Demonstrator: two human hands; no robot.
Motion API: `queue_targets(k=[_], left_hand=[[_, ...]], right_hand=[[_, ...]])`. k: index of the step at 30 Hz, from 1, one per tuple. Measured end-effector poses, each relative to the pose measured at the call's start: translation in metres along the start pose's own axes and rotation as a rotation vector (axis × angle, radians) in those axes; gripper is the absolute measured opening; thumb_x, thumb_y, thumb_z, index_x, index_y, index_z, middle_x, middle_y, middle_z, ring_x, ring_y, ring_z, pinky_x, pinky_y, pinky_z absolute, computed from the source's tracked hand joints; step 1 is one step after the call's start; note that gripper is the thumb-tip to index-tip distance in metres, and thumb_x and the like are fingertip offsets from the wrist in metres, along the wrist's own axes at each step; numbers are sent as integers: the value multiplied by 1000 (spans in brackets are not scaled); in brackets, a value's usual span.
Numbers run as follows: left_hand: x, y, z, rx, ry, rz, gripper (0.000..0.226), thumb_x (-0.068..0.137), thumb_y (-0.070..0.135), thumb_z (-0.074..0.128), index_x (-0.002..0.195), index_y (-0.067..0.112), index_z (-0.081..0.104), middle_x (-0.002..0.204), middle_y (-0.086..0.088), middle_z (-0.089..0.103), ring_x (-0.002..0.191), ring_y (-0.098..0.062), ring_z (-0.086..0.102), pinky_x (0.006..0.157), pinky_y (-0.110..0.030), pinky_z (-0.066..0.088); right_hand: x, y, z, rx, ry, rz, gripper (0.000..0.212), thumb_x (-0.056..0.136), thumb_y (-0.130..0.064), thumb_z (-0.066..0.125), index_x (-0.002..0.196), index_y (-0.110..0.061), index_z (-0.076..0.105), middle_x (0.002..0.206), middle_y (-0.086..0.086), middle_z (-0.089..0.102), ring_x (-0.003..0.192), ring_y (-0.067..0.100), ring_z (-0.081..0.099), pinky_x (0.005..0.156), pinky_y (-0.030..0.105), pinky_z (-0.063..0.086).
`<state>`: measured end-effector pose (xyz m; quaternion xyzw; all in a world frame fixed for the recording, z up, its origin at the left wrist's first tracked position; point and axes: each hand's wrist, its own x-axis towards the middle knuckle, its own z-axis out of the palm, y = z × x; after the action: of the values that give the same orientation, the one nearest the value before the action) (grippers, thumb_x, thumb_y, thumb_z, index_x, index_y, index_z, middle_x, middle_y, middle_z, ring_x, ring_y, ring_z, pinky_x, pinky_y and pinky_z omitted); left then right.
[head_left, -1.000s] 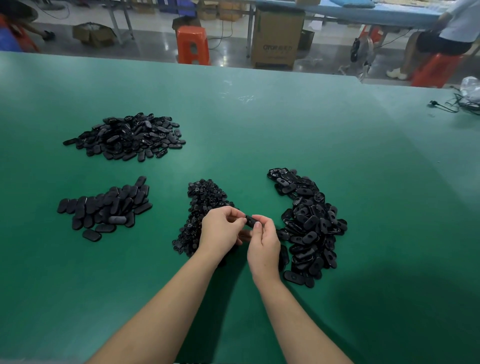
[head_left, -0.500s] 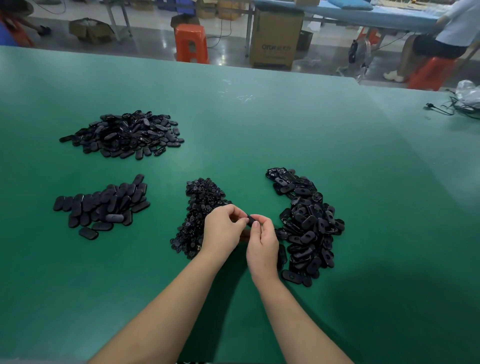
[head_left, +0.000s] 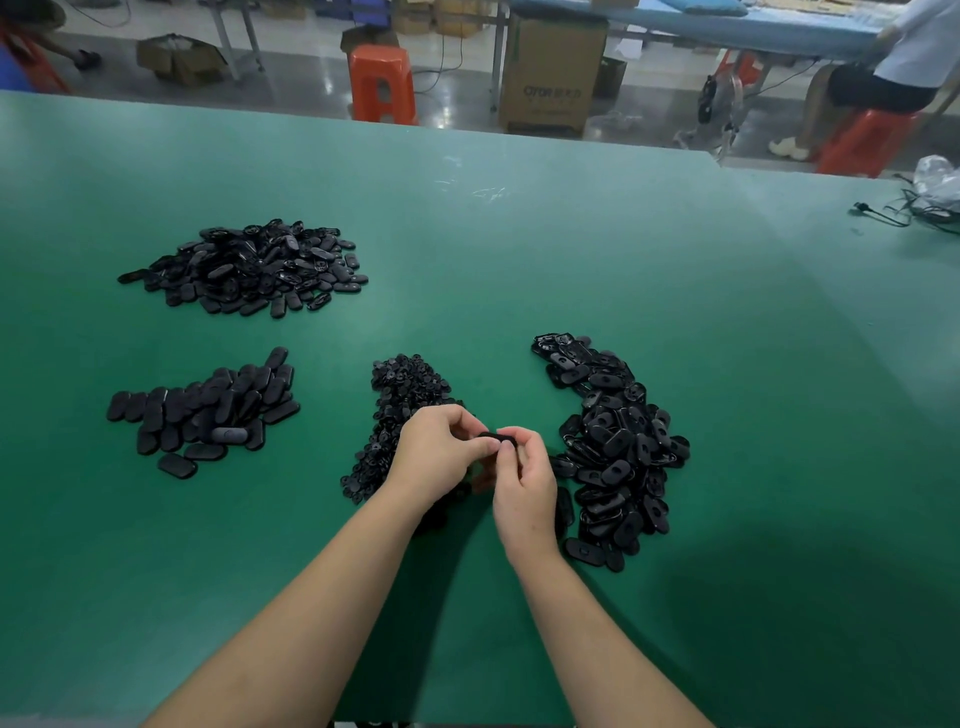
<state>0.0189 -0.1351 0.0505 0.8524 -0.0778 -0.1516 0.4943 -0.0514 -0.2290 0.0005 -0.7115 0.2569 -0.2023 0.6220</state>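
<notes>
Both hands meet low centre of the frame, just above the green table (head_left: 519, 270). Left hand (head_left: 439, 454) has its fingers curled, thumb and forefinger tips pinching the left end of a small black oval piece (head_left: 497, 441). Right hand (head_left: 525, 486) is also curled, thumb and forefinger pinching the right end of the same piece. So the piece sits right between the two sets of fingertips, at the top of both hands, off the table, lying roughly level. Only its upper edge and a bit of its face show, the rest is hidden by fingers. Cannot tell if a second smaller part is in there too

Pile of small black parts (head_left: 402, 405) lies directly behind the left hand, and the left wrist covers its lower end. Pile of black oval shells with holes (head_left: 618, 452) is just right of the right hand, curving up toward centre right; whether hand and pile touch is unclear. Stack of plain oval covers (head_left: 202, 410) is mid left, well apart from the hands. Loose heap of oval pieces (head_left: 249, 267) is upper left, further off

Beyond the table's far edge: orange stool (head_left: 383, 83) top centre, cardboard box (head_left: 553, 78) beside it to the right, seated person (head_left: 893, 67) top right. Black cables (head_left: 883, 213) and a clear plastic bag (head_left: 940, 176) lie at the right edge of the table
</notes>
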Motion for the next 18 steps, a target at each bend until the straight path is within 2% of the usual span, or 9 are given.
queue_targets(k=[2,5,11,18], left_hand=[[-1,-2,1,-38,-11,-16,15,77,21,87,74,23,72,68,6,73,63,-8,65,61,-23,49],[-2,-3,3,-65,-15,-23,11,80,17,84,77,21,74,70,4,73,61,-7,63,62,-24,48],[-2,-1,6,-58,-17,-37,11,83,17,79,76,22,72,69,5,72,60,-9,62,60,-28,51],[-3,-1,5,-64,-40,-34,8,86,16,77,80,18,73,72,0,72,60,-12,60,64,-32,56]], right_hand=[[1,2,0,25,-20,3,20,102,-15,50,96,-31,60,87,-5,69,78,17,64,77,48,55],[3,2,-1,28,-24,7,21,102,-13,49,95,-30,60,75,-6,65,64,16,58,64,47,54],[3,2,0,-22,-18,19,21,103,-17,47,96,-32,59,87,-1,67,78,21,62,75,55,55],[3,2,1,-12,-18,15,21,100,-23,45,93,-37,58,80,-3,62,71,20,56,71,53,52]])
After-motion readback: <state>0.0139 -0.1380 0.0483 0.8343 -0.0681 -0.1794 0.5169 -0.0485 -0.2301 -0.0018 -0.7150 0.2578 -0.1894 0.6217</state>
